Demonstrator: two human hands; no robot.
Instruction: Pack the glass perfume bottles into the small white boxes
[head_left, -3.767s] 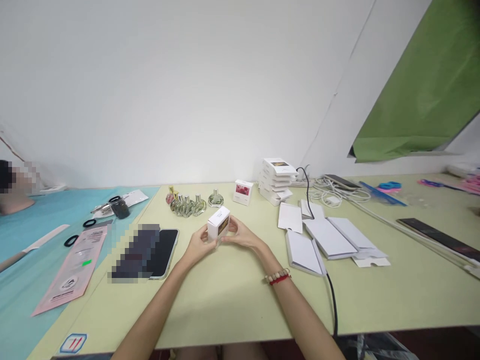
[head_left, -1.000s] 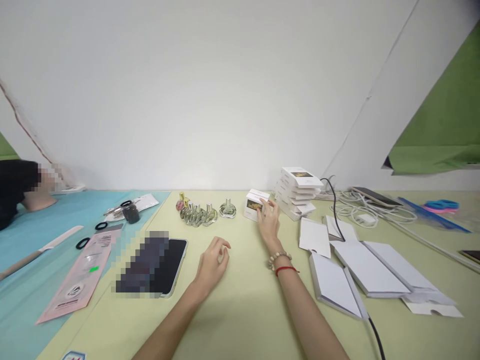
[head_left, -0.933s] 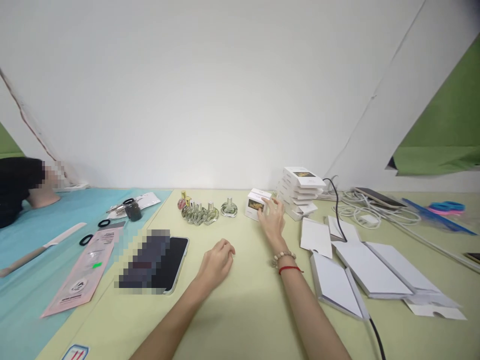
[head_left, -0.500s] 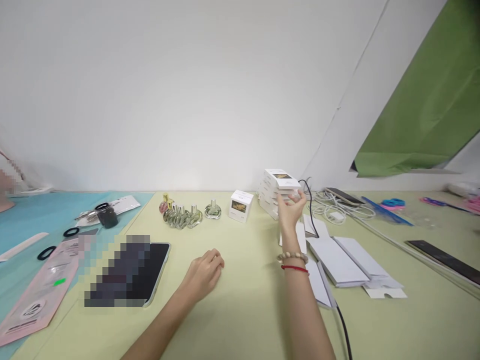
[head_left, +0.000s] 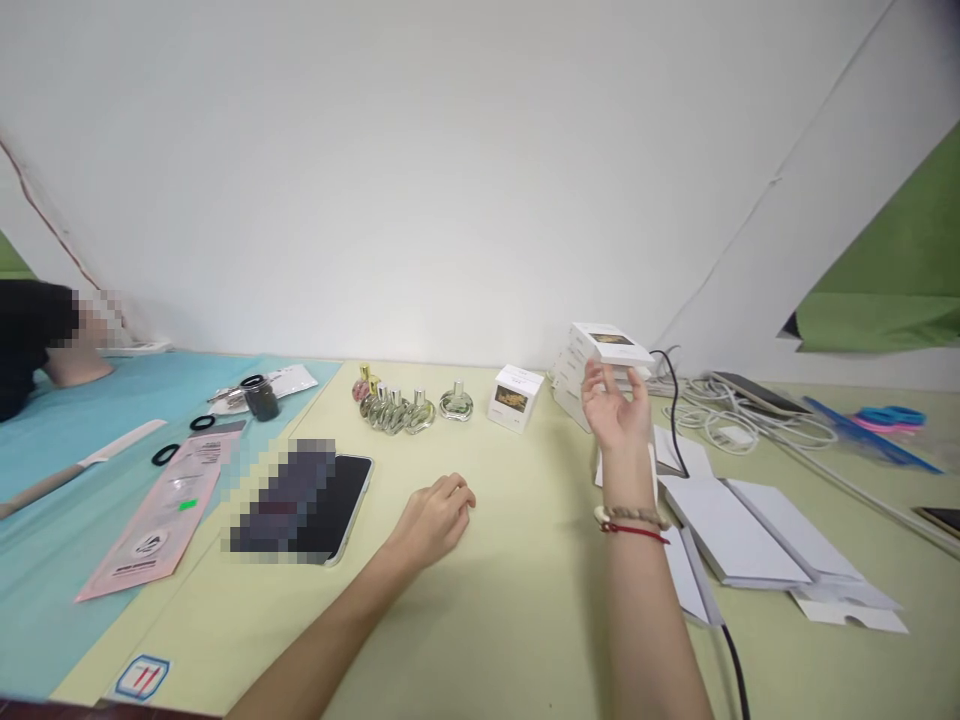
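My right hand [head_left: 616,405] is raised at the front of a stack of white boxes [head_left: 611,343], palm toward me and fingers spread. Its fingertips are at the top box's front edge; whether they touch it I cannot tell. My left hand [head_left: 437,520] rests on the table with fingers loosely curled together and nothing visible in them. A single white box [head_left: 515,398] with a gold-toned picture stands left of the stack. Left of that box is a glass perfume bottle [head_left: 457,402], then a cluster of several more perfume bottles [head_left: 394,410], mostly with silver caps.
Flat white cartons [head_left: 739,530] lie right of my right forearm. A black cable [head_left: 675,400] and coiled white cords [head_left: 720,425] run behind them. A phone [head_left: 330,510] lies at left, near a pink packet [head_left: 169,510]. Another person's arm [head_left: 79,355] shows at far left.
The view has turned right-to-left, so everything sits further right. My right hand has turned its palm toward me and its fingers have opened at the stack. My left hand still rests on the table.
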